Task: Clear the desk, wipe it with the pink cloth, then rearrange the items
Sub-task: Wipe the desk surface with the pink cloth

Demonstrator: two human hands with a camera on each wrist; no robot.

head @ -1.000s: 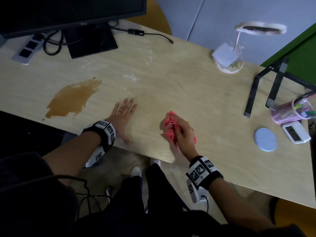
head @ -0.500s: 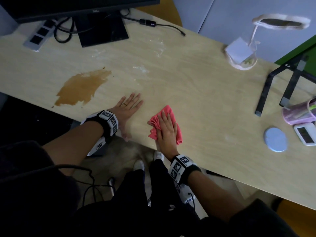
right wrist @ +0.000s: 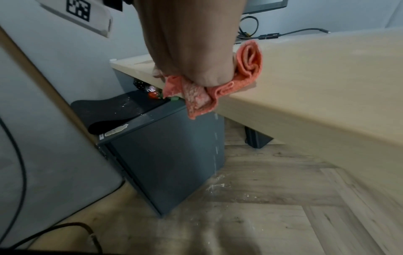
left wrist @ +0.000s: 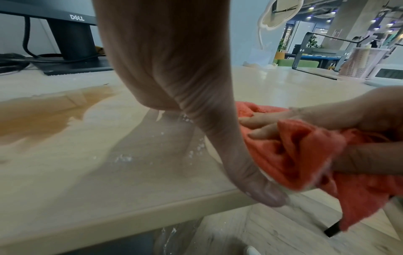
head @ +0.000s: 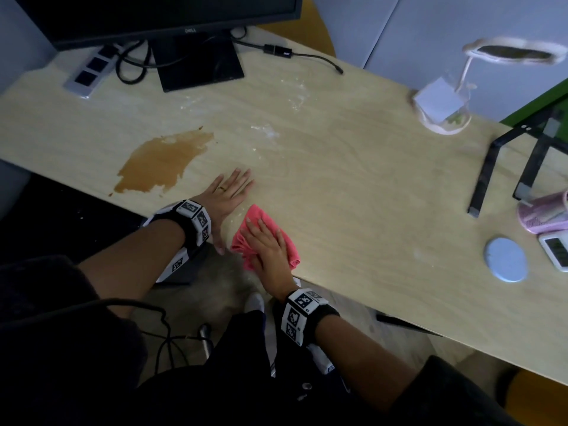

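At the near bench (head: 353, 186) edge we press our right hand (head: 269, 247) flat on the cloth (head: 287, 241), fingers (head: 261, 226) straight and spread over it, not curled round it. The cloth is pink, crumpled, partly on the bench and partly hanging off the edge; the right wrist view shows a flap (right wrist: 197, 101) dangling below the edge.

Our left hand (head: 226, 195) lies palm down on the bench just left of the cloth, fingers released and flat, holding nothing, ring on one finger. Its thumb (left wrist: 259, 188) hooks over the bench edge and touches the cloth in the left wrist view.

A brown spill (head: 163, 162) sits on the bench left of the left hand, near but apart from it. White crumbs (head: 267, 132) are scattered beyond the hands, more by the left palm in the left wrist view.

At the back left: monitor (head: 172, 16) on its stand, power strip (head: 89, 72) beside it, cable (head: 307, 56) trailing right. At the back right: lamp (head: 442, 109). On the right side: black stand (head: 507, 167), pink cup (head: 544, 213), white clock (head: 556, 250), blue disc (head: 505, 259), all well apart from the cloth.

Under the bench stands a grey cabinet (right wrist: 170, 151), white powder on the floor (right wrist: 261, 207) beside it.
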